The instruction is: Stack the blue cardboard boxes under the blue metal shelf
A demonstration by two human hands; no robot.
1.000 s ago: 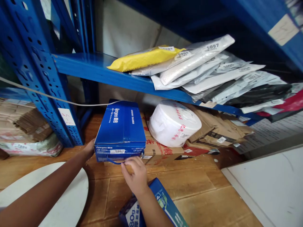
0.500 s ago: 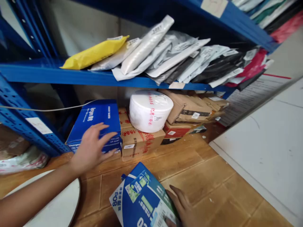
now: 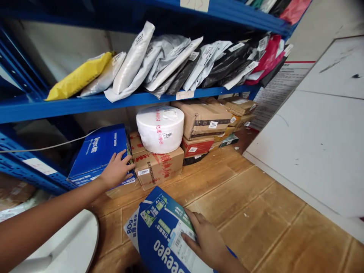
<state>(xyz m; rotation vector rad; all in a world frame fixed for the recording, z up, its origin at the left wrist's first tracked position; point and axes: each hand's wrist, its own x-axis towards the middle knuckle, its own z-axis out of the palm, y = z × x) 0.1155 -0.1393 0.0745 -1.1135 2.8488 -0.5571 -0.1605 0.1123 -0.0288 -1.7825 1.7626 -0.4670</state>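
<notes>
Fingers of the left hand [image 3: 116, 171] lie open and spread on the near end of the blue box [image 3: 95, 149], probably to steady it under the blue shelf [image 3: 85, 103] at 10 o'clock. Its long axis points toward 1 o'clock. The right hand [image 3: 209, 242], also open, presses flat on the printed box [image 3: 155, 231], keeping it down on the floor [image 3: 256, 212]. This box lies from 10 to 4 o'clock.

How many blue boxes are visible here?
2. The rear blue box lies below the shelf, under the left hand; the front blue box lies under the right hand. Others may be hidden.
</notes>
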